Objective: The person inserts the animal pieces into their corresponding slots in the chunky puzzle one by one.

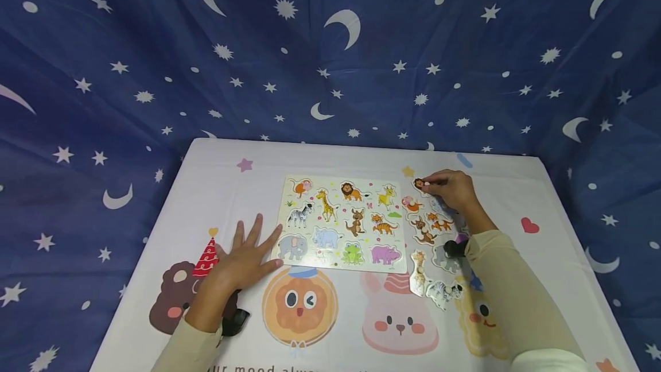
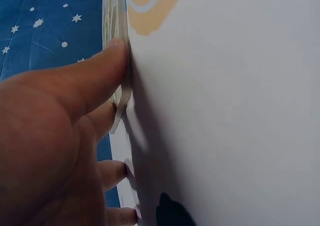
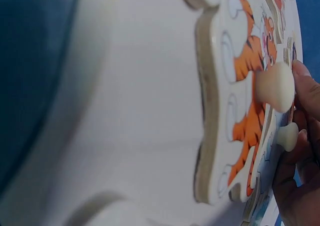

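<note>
A flat animal puzzle board (image 1: 330, 260) lies on the table with pictures of a lion, giraffe, zebra and others. At its lower left corner my left hand (image 1: 241, 268) rests with fingers spread, thumb and index finger touching the edge. The left wrist view shows the thumb (image 2: 107, 68) against the board's side. Beyond the board's upper right corner, my right hand (image 1: 455, 189) pinches a lion puzzle piece (image 1: 419, 184), mostly hidden by the fingers. Close by in the right wrist view is a tiger piece (image 3: 250, 106) with a pale knob (image 3: 277, 88).
Right of the board lie several loose pieces: a monkey (image 1: 411, 204), kangaroo (image 1: 424, 232), elephant (image 1: 445, 262), giraffe (image 1: 418, 271) and zebra (image 1: 442, 293). The white cloth (image 1: 232, 188) has printed cartoon faces. A dark blue curtain (image 1: 289, 119) with moons and stars hangs behind.
</note>
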The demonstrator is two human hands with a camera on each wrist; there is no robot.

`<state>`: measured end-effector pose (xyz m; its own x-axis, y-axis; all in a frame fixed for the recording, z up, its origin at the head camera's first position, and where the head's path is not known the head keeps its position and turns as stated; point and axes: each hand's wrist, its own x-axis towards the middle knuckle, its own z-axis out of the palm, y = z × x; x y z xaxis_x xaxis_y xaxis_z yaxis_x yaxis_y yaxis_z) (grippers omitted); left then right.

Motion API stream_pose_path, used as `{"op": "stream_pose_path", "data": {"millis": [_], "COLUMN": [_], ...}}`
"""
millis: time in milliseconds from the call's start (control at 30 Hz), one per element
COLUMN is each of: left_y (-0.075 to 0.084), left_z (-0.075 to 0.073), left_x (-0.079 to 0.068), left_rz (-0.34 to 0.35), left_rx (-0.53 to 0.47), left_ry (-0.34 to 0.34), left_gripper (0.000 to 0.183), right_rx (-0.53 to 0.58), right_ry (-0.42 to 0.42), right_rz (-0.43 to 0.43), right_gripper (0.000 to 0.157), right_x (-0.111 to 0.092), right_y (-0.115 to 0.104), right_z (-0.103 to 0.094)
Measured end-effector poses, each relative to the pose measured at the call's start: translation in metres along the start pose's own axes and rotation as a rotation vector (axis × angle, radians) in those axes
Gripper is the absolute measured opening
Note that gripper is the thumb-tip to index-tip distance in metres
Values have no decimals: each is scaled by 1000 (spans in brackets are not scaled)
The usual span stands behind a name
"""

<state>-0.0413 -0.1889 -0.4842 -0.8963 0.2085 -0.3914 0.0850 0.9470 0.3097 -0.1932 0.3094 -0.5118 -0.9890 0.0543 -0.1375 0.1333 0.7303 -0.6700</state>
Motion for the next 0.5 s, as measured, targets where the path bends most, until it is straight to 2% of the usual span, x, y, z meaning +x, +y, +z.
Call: {"op": "stream_pose_path", "data": {"millis": [300,500], "left_y": [0,-1], "left_z": [2,2], "left_x": [-1,1], "left_rz": [4,-1], "left_rx": [16,1], "left_ry": [-4,0], "left_gripper": [79,79], "right_rx": [-9,-67], "right_ry": [14,15], "right_rz": [27,-32], "right_gripper": [26,23], "right_x": [0,4], "right_y": [2,0], "right_z": [2,2]}}
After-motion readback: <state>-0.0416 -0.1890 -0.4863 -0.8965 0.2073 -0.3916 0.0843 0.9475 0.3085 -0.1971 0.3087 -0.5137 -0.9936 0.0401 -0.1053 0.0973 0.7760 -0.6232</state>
